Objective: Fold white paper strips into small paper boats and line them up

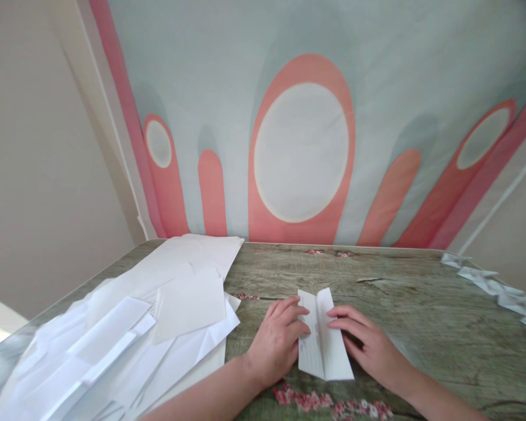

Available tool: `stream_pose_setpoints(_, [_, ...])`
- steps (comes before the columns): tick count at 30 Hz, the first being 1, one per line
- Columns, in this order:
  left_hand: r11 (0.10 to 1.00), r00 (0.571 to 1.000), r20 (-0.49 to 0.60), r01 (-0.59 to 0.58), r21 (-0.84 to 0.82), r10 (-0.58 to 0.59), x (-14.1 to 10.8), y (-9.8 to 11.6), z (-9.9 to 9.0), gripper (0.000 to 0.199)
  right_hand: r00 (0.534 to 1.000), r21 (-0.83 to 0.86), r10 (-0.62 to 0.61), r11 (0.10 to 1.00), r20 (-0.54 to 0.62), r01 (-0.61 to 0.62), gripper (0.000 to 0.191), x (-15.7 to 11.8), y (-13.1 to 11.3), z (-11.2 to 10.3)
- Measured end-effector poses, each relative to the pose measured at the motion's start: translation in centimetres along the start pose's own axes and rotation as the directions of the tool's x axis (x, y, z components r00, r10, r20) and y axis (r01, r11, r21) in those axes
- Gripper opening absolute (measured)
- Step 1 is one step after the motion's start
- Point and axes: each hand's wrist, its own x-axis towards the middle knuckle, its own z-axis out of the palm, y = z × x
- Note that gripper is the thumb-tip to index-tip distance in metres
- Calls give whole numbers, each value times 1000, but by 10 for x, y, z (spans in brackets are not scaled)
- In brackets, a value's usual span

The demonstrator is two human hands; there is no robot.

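Observation:
A small sheet of white paper [325, 342], creased lengthwise down its middle, stands slightly open like a shallow V on the table in front of me. Faint printing shows on its left half. My left hand [278, 339] grips the left flap, fingertips over its face and thumb mostly hidden. At the right flap, the fingers of my right hand [368, 342] bend over the edge with the thumb below, holding it.
Loose white papers [188, 304], some folded, lie in a wide overlapping pile on the left. Several small folded paper pieces [491, 286] form a row along the right table edge. The wood-patterned table [412, 310] meets a patterned backdrop [228, 88] behind.

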Motion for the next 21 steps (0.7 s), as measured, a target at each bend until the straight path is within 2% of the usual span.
stream_pose_setpoints(6, [999, 997, 68, -29, -16, 30, 0, -5, 3, 27, 999, 24, 45, 999, -5, -44, 24, -1, 10, 2])
stream_pose_setpoints(13, [996, 997, 74, -12, -89, 19, -3, -12, 10, 30, 998, 45, 65, 997, 21, -66, 26, -2, 22, 3])
stream_pose_setpoints(18, [989, 996, 75, 53, -139, -43, -2, -10, 9, 32, 993, 57, 70, 996, 93, -75, 30, 0, 29, 2])
stream_pose_setpoints(21, [982, 993, 66, 112, -155, -103, 0, -7, 5, 31, 990, 38, 97, 994, 102, -102, 22, 2, 28, -2])
